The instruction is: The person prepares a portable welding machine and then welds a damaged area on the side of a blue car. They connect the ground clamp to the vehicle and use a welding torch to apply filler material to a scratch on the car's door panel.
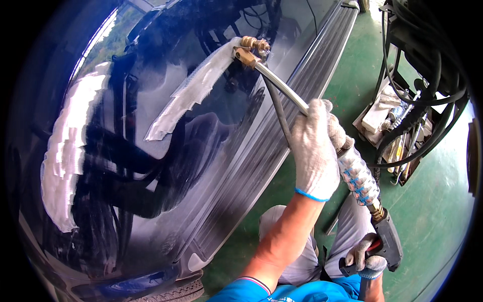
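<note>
Diagonally, pistol-grip tool (359, 173) in both hands (317, 151) (373, 265)

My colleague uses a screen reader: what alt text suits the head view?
A gloved left hand grips the metal shaft of a long tool; the gloved right hand holds its black pistol grip. The tool's brassy head is at the upper end of one of two silvery strips on a dark blue vehicle panel.

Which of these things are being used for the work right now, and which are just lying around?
In use:
silver rod in left hand
black handle in right hand
blue car body with pale strips

Seemingly lying about:
clutter on green floor
black cables, though possibly connected
</note>
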